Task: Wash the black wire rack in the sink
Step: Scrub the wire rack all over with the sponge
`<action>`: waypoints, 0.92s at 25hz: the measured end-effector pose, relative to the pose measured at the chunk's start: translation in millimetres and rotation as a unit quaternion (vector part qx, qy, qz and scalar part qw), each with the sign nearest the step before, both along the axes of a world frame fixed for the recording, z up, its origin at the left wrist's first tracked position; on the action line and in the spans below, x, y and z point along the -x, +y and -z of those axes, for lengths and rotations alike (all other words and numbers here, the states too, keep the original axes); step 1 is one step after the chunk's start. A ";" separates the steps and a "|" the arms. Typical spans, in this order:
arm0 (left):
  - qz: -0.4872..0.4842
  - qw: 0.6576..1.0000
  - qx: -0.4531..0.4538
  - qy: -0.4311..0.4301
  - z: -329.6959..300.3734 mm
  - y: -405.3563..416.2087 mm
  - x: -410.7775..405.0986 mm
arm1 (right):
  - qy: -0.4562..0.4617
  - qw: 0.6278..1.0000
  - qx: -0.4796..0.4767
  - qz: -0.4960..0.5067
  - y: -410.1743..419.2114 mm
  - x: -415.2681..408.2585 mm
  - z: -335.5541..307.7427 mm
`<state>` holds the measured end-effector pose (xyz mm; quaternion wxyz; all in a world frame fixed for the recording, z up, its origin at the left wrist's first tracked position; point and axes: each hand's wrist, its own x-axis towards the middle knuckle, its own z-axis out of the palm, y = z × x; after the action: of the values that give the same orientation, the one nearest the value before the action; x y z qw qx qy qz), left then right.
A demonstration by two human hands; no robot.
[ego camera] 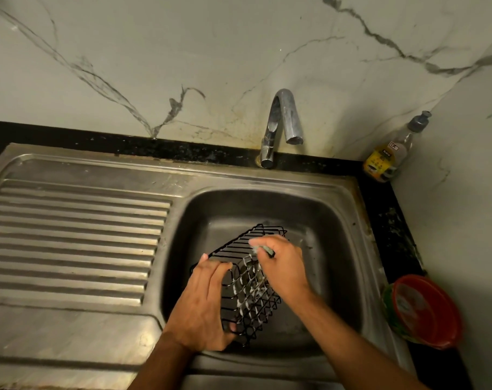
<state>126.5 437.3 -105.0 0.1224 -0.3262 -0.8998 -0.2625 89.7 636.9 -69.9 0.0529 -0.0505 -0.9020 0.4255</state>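
Scrubbing under way, rinse still to come.
The black wire rack (240, 280), tilted in the steel sink basin (334, 220), shows suds on its mesh; left hand (204, 308) grips its edge, right hand (281, 266) pinches a small scrubber (263, 249); chrome tap (281, 122) looks dry.

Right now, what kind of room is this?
Probably a kitchen: a steel sink with a ribbed draining board, a curved chrome tap, and hands soaping a black wire rack.
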 end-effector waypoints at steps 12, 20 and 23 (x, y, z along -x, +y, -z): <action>0.052 0.992 0.110 0.022 16.0 1.3 0.9 | -0.050 0.995 -0.057 -0.060 7.0 -7.4 -3.4; -0.126 0.897 -0.042 -0.422 -23.3 1.7 0.2 | -0.040 0.998 -0.040 0.038 4.2 -12.2 -7.3; -0.047 0.848 -0.201 -0.488 -17.4 -9.5 2.0 | -0.054 0.996 -0.019 0.063 -6.4 -20.4 -15.3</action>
<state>124.4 427.8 -87.6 -0.2575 -0.0817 -0.7856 -0.5566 110.1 630.5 -54.7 0.0314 -0.1288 -0.9066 0.4006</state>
